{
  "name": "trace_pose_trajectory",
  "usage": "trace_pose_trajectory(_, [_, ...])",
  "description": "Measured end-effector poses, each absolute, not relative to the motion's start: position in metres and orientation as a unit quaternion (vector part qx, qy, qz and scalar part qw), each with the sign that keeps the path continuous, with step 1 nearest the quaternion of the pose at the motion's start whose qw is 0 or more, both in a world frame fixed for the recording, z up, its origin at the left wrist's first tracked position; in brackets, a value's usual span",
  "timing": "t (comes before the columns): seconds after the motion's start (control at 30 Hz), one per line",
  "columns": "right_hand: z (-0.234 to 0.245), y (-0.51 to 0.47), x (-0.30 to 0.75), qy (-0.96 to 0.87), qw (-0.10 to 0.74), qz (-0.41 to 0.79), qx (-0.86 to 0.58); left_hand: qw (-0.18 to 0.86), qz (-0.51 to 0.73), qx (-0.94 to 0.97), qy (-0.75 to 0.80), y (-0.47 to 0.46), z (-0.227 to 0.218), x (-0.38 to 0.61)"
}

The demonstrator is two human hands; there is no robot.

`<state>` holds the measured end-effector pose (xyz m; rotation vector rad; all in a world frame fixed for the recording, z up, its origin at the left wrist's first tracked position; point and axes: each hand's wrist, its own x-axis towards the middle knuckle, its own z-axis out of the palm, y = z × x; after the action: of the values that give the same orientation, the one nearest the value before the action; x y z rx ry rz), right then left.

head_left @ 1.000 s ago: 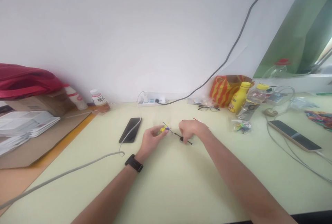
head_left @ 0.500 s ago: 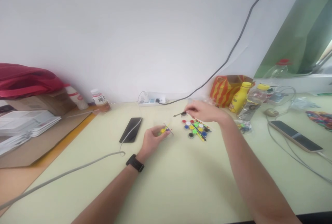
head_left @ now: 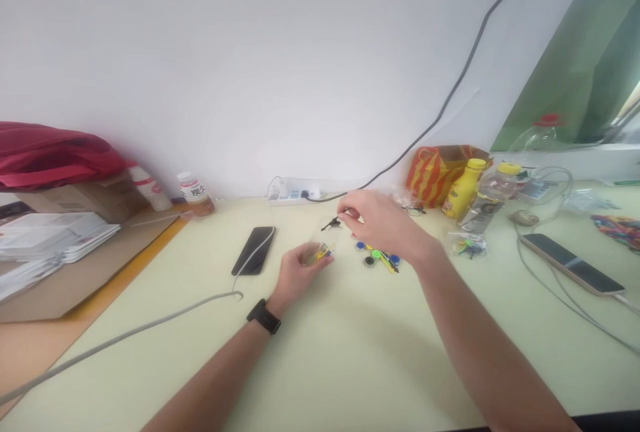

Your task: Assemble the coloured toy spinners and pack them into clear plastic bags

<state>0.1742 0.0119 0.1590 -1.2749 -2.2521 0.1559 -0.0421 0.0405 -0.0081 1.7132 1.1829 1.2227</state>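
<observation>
Small black pin piece [head_left: 331,223] pinched in right hand [head_left: 383,224] fingertips, held above desk, long axis roughly horizontal, pointing left. Just below-left: left hand [head_left: 299,271], fingers closed on yellow pin bundle w/ clear bag [head_left: 321,253]; R hand nearer. Coloured discs & pins [head_left: 377,257] lie under R wrist on pale green desk [head_left: 350,352]; phone [head_left: 253,250] left, white wall behind.

A black phone [head_left: 253,250] lies at ten o'clock, a power strip [head_left: 294,195] at twelve. A yellow bottle [head_left: 464,189] stands at two, a second phone [head_left: 570,263] at three.
</observation>
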Motion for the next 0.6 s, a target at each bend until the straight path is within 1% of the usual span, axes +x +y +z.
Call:
trace_pose_trajectory(0.07, [0.157, 0.010, 0.167, -0.846, 0.258, 0.015, -0.467, 0.353, 0.469, 0.668, 0.457, 0.040, -0.007, -0.042])
trace_pose_trajectory(0.13, [0.155, 0.007, 0.162, -0.857, 0.233, -0.002, -0.459, 0.345, 0.466, 0.671, 0.463, 0.039, -0.006, -0.043])
trace_pose_trajectory(0.3, [0.154, 0.003, 0.159, -0.862, 0.180, 0.044, -0.472, 0.333, 0.458, 0.682, 0.463, 0.036, -0.003, -0.043])
trace_pose_trajectory(0.47, [0.152, 0.005, 0.159, -0.852, 0.171, 0.083, -0.488, 0.336, 0.454, 0.684, 0.461, 0.036, -0.001, -0.042])
trace_pose_trajectory(0.6, [0.147, 0.008, 0.152, -0.855, 0.193, 0.108, -0.469, 0.338, 0.457, 0.678, 0.467, 0.036, -0.002, -0.041])
